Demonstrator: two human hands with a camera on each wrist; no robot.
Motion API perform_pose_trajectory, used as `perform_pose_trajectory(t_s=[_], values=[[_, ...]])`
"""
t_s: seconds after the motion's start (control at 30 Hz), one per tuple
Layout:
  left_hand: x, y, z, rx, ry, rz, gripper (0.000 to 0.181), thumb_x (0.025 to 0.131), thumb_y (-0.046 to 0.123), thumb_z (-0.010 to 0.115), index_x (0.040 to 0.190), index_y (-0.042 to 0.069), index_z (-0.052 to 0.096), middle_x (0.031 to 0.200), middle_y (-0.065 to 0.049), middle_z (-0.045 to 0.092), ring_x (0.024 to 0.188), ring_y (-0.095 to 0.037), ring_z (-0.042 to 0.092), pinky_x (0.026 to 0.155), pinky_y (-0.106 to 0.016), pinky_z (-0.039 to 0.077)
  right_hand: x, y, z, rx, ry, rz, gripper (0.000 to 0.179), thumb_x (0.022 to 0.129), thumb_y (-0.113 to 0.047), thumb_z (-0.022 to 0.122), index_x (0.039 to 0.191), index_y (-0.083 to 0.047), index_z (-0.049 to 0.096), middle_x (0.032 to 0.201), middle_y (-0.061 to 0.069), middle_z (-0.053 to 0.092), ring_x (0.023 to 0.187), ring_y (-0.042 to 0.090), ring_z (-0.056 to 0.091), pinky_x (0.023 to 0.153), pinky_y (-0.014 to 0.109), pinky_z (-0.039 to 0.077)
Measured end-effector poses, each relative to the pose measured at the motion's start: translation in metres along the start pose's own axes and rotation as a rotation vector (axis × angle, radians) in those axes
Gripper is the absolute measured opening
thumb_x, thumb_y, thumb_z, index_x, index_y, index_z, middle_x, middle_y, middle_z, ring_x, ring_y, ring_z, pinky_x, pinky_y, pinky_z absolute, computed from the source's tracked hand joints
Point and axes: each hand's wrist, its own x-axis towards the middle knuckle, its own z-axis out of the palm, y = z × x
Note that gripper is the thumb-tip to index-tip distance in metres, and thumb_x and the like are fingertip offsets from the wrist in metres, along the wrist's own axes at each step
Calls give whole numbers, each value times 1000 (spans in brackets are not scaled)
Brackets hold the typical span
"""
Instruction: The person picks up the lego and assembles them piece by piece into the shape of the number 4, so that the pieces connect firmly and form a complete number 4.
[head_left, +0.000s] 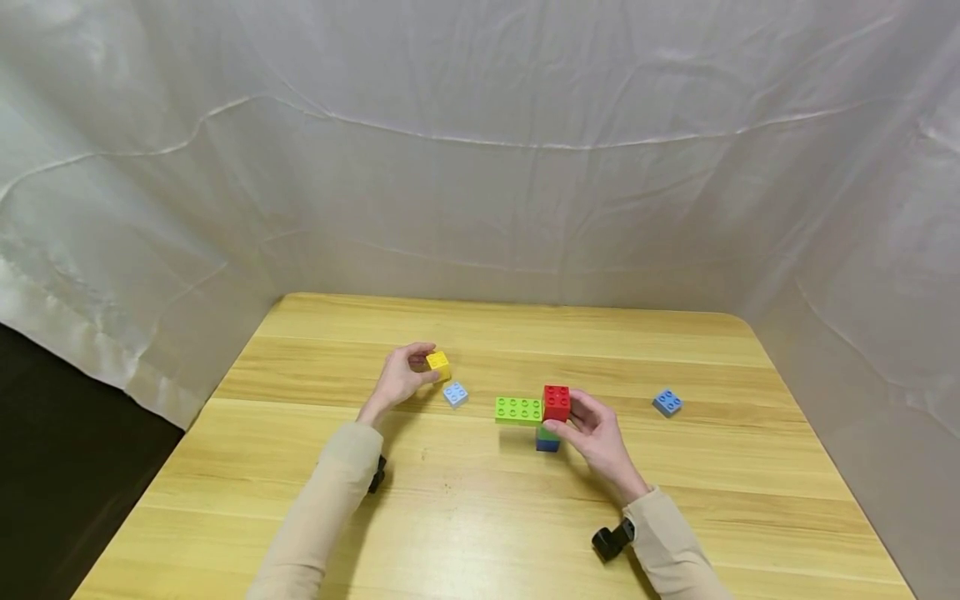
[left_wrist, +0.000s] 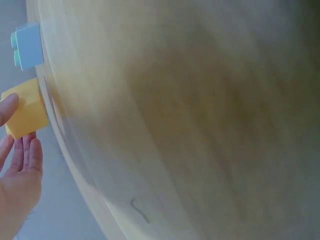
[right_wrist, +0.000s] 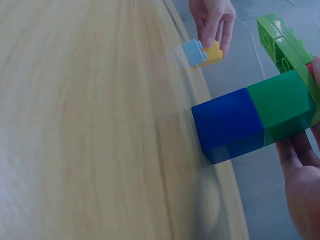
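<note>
My left hand (head_left: 400, 377) pinches a yellow toy brick (head_left: 438, 363) between thumb and fingers, low over the table. Just in front of that hand lies a light blue brick (head_left: 455, 394), studs up. My right hand (head_left: 600, 439) holds a stack of bricks by its upper part. At the top is a red brick (head_left: 557, 402), beside the studs of a long lime-green brick (head_left: 517, 410) that juts out to the left. Beneath these come a green brick (right_wrist: 281, 106) and, at the bottom, a dark blue brick (right_wrist: 228, 125).
A medium blue brick (head_left: 667, 402) lies on the wooden table (head_left: 465, 525) to the right of my right hand. Pale curtains (head_left: 480, 208) hang behind the table and at its sides. Each wrist wears a black camera, the right one (head_left: 611, 540) showing plainly.
</note>
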Motion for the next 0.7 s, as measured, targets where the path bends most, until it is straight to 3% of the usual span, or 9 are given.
perform_pose_trajectory(t_s=[0.37, 0.7], values=[[-3, 2, 0, -118, 70, 36, 55, 85, 2, 77, 136, -5, 57, 135, -24, 62, 123, -38, 60, 111, -48, 49, 1, 3, 0, 9, 19, 2, 42, 81, 12, 74, 120, -1, 65, 110, -17, 71, 102, -2, 67, 93, 14, 55], [-8, 12, 0, -203, 70, 111, 47, 88, 3, 75, 133, -1, 61, 136, -23, 58, 122, -39, 62, 108, -46, 52, 0, 0, 1, -2, 13, 11, 45, 82, 10, 74, 124, 14, 57, 111, -18, 70, 103, -1, 67, 94, 14, 55]])
